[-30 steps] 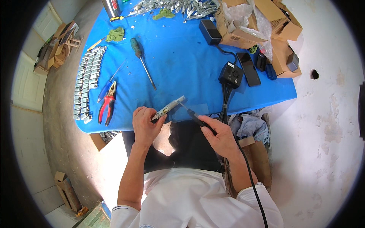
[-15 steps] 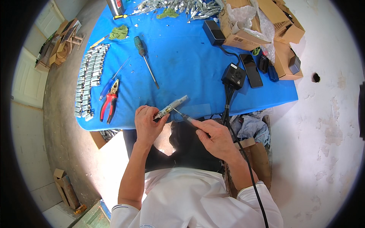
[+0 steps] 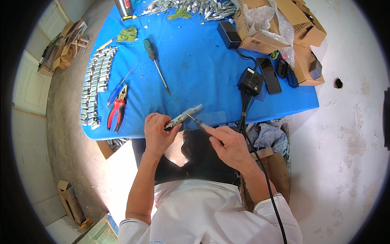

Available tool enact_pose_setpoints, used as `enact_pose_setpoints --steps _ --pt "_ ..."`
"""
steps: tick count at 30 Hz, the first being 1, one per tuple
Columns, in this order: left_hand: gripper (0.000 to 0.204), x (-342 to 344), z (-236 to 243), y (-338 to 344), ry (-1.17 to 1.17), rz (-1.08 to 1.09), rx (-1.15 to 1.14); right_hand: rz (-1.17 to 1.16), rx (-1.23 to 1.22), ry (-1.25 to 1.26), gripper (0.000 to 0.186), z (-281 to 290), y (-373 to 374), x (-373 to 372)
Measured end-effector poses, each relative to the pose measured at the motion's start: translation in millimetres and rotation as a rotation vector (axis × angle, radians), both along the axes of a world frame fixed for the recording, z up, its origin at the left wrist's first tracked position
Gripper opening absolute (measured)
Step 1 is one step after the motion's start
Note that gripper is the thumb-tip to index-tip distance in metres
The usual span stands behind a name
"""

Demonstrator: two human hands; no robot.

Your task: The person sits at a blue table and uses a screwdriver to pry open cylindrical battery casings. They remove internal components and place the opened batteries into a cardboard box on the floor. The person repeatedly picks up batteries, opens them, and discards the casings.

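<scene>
My left hand is closed round one end of a long, narrow silvery metal part, held slanting up to the right over the table's near edge. Between the finger and thumb of my right hand is a small screwdriver. Its thin shaft points up to the left, and the tip meets the side of the metal part. Left of my hands lie red-and-black pliers and a blue-handled screwdriver. Farther off rests a larger screwdriver with a dark green handle.
Rows of small silvery parts line the left edge of the blue-covered table. Several loose metal parts are heaped at the back. Right stand a black box with cables, a phone and cardboard boxes. A black cable crosses my right forearm.
The metal part's far end has shifted slightly right and down, and the screwdriver tip has moved a little along it. Both hands keep their holds.
</scene>
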State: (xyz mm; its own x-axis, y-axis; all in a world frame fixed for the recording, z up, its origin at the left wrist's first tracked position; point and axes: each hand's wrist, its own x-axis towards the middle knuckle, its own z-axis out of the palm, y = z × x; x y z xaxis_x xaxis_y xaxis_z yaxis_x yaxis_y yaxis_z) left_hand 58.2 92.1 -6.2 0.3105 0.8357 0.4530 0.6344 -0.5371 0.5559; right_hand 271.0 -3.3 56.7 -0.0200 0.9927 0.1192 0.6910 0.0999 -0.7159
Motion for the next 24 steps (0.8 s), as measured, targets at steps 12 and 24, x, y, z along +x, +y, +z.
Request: enact_pose_setpoints --steps 12,24 --pt "0.028 -1.3 3.1 -0.6 -0.021 -0.04 -0.019 0.05 0.035 -0.096 0.027 8.8 -1.8 -1.1" --pt "0.027 -0.2 3.7 -1.7 0.003 -0.037 -0.014 -0.003 0.033 -0.135 0.027 7.2 -0.5 5.3"
